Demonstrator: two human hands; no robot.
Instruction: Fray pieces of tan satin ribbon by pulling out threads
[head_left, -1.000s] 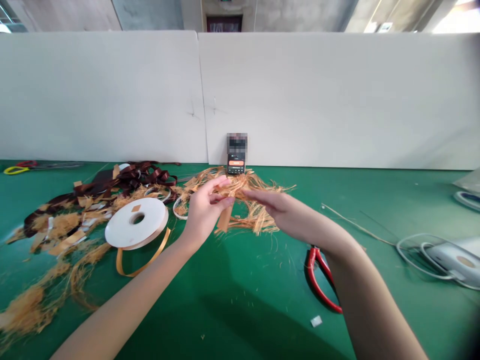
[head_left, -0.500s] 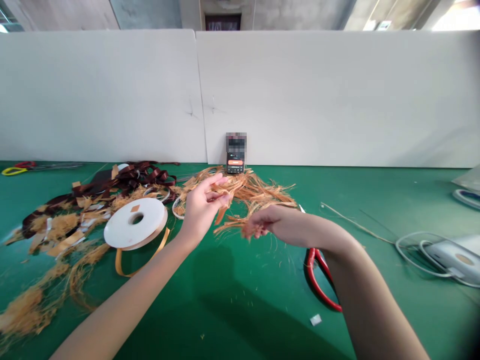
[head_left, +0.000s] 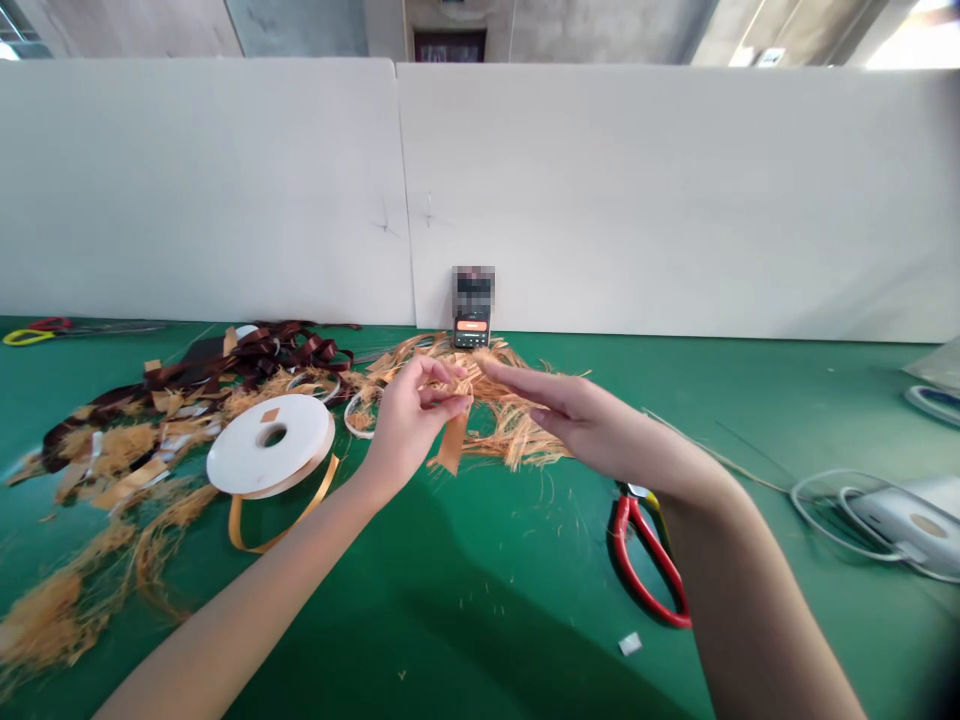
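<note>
A short piece of tan ribbon (head_left: 452, 443) is pinched between the fingers of my left hand (head_left: 405, 425), its flat end hanging down. My right hand (head_left: 600, 425) is stretched out flat with fingers straight, its fingertips close to the top of that ribbon. Whether the fingertips touch it I cannot tell. Beneath and behind both hands spreads a pile of frayed tan ribbon strips (head_left: 525, 440). A white ribbon spool (head_left: 240, 455) lies left of my left forearm, with a loose tan tail curling from it.
A phone (head_left: 472, 335) leans on the white partition (head_left: 637, 200). Red-handled scissors (head_left: 624, 550) lie under my right wrist. Dark brown ribbon (head_left: 300, 350) and frayed scraps (head_left: 56, 610) cover the left side. Yellow-handled scissors (head_left: 30, 338) lie far left. A cabled white device (head_left: 911, 520) is at right.
My right hand has moved up and toward the left hand, its curled fingers now straightened. My left hand has shifted slightly right, and the ribbon end hangs more visibly.
</note>
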